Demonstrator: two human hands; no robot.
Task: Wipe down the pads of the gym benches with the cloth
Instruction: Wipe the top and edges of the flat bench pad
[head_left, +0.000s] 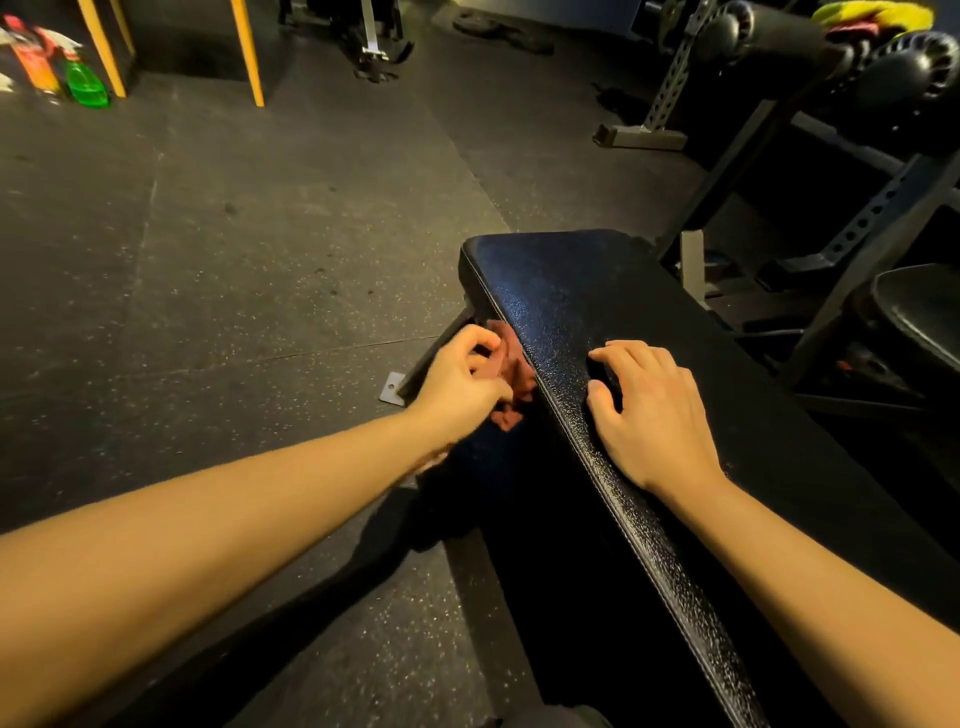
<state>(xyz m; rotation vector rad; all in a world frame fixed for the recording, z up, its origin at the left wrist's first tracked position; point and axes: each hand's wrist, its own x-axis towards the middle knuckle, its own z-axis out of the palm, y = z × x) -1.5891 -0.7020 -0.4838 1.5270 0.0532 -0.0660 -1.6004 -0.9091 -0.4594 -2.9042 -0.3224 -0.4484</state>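
A black padded gym bench runs from the centre toward the lower right. My left hand grips a crumpled reddish-brown cloth and holds it against the pad's left side edge. My right hand rests on top of the pad near that same edge, fingers spread and slightly bent, holding nothing. Part of the cloth is hidden behind my left fingers.
The bench's metal leg and foot plate stand on the dark rubber floor to the left. A rack with roller pads and another seat pad crowd the right. A green spray bottle and yellow frame legs stand far left.
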